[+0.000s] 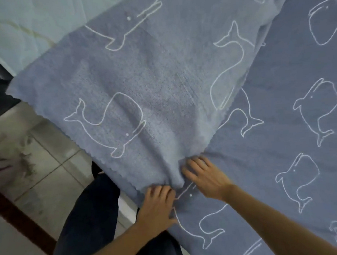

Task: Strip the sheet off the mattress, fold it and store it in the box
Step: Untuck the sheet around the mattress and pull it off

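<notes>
We see the blue-grey fabric sheet with white whale outlines (288, 136) spread over the mattress, one part folded back across it, its scalloped edge toward the tiled floor (45, 180). Our left hand (156, 206) and right hand (205, 177) lie close together at the folded corner, fingers curled and pinching the bunched cloth. Dark trouser legs (86, 227) stand beside the bed edge.
</notes>
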